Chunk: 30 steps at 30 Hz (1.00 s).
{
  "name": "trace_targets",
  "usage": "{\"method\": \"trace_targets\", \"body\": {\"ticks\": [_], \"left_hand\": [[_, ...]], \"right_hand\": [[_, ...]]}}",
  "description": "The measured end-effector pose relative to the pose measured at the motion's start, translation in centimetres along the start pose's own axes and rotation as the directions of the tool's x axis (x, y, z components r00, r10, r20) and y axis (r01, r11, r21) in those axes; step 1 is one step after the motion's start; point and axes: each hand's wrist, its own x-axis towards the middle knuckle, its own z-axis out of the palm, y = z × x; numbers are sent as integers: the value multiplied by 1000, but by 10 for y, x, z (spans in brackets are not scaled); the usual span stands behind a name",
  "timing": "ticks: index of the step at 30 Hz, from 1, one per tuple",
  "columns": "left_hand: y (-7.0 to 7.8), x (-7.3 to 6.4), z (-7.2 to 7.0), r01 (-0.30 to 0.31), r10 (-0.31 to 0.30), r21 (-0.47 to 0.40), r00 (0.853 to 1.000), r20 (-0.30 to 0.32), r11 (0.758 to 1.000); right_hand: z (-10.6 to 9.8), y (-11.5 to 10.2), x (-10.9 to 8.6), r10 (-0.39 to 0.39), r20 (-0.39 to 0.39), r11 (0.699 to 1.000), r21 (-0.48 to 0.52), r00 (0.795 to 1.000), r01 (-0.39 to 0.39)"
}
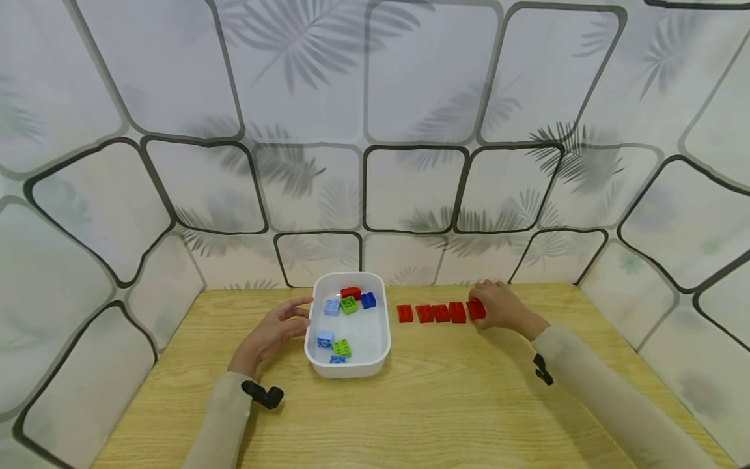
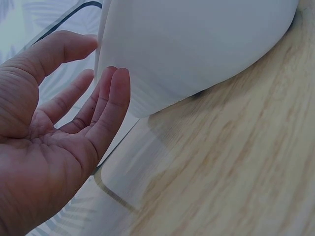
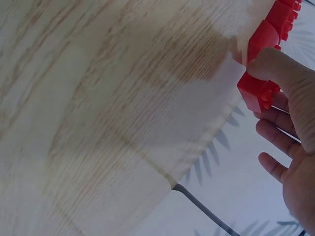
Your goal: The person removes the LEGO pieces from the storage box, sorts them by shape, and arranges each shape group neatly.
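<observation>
My right hand (image 1: 497, 306) pinches a red toy brick (image 1: 476, 309) at the right end of a row of red bricks (image 1: 441, 313) on the table. In the right wrist view the thumb lies on one side of that brick (image 3: 255, 92), fingers behind it, studs facing away from the thumb. My left hand (image 1: 275, 333) is beside the left wall of a white tub (image 1: 385, 326), its fingertips at the wall, fingers loosely bent. In the left wrist view the tub's side (image 2: 187, 44) rises past those fingertips.
Inside the tub lie light blue bricks (image 1: 325, 339), green bricks (image 1: 342, 348), a dark blue brick (image 1: 368, 300) and red brick (image 1: 351, 293). The wooden table (image 1: 410, 417) ends at a patterned cloth wall (image 1: 410, 189) behind and at both sides.
</observation>
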Motion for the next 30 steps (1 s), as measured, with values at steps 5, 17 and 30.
{"method": "trace_targets", "body": {"ticks": [5, 17, 30], "left_hand": [[0, 0, -1, -3, 3, -2, 1000, 6, 1000], [-1, 1, -1, -7, 8, -7, 1000, 13, 1000], [-1, 1, -1, 0, 0, -9, 1000, 3, 1000]], "right_hand": [[2, -1, 1, -2, 4, 1000, 11, 1000, 2], [10, 3, 1, 5, 50, 1000, 2, 999, -5], [12, 2, 2, 17, 80, 1000, 12, 997, -18]]}}
